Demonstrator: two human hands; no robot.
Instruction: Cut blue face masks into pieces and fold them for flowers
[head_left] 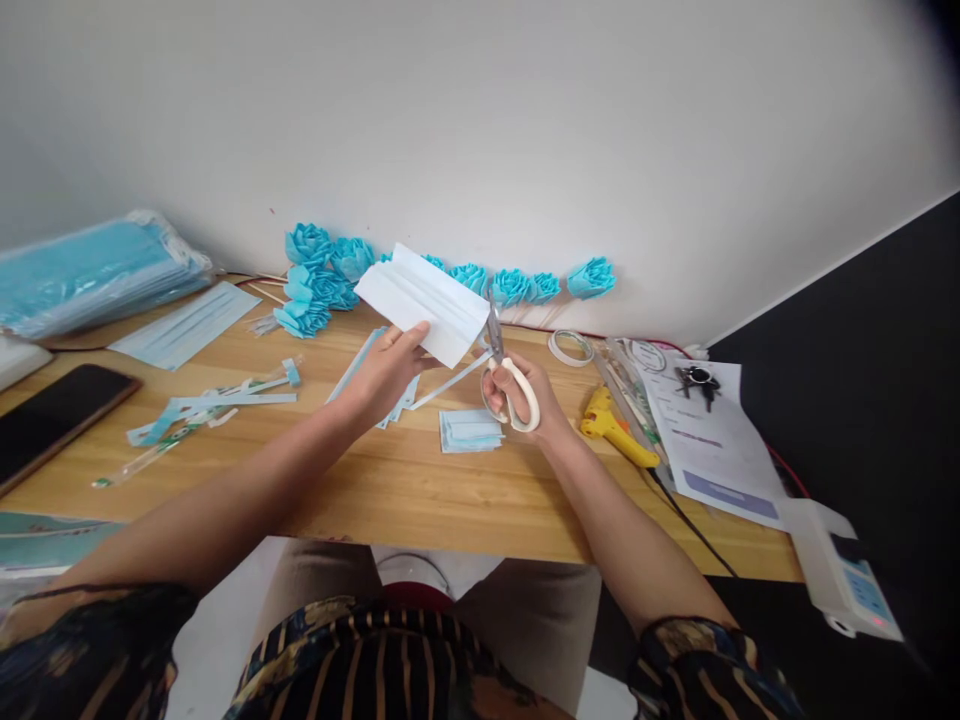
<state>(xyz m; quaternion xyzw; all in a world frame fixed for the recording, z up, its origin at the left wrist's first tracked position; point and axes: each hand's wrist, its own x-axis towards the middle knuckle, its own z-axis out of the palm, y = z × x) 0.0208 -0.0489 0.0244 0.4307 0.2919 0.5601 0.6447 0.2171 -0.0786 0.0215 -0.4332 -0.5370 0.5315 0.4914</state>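
My left hand (386, 375) grips a pale, pleated face mask (424, 300) near its lower edge, thumb on top, above the table. My right hand (536, 395) has its fingers in the white handles of the scissors (498, 345). The blades meet the mask's right end, pointing away from me. A narrow cut strip (450, 382) slants down below that end. Under the hands lie a small stack of light blue cut pieces (470, 430) and more blue strips (360, 362), partly hidden by my left hand.
Blue folded flowers (510, 287) line the wall. A bag of masks (90, 268), a flat mask (187, 325), scraps (217, 402) and a phone (64, 420) are left. Right are a tape roll (570, 348), yellow glue gun (616, 428), paper with keys (712, 470) and power strip (840, 565).
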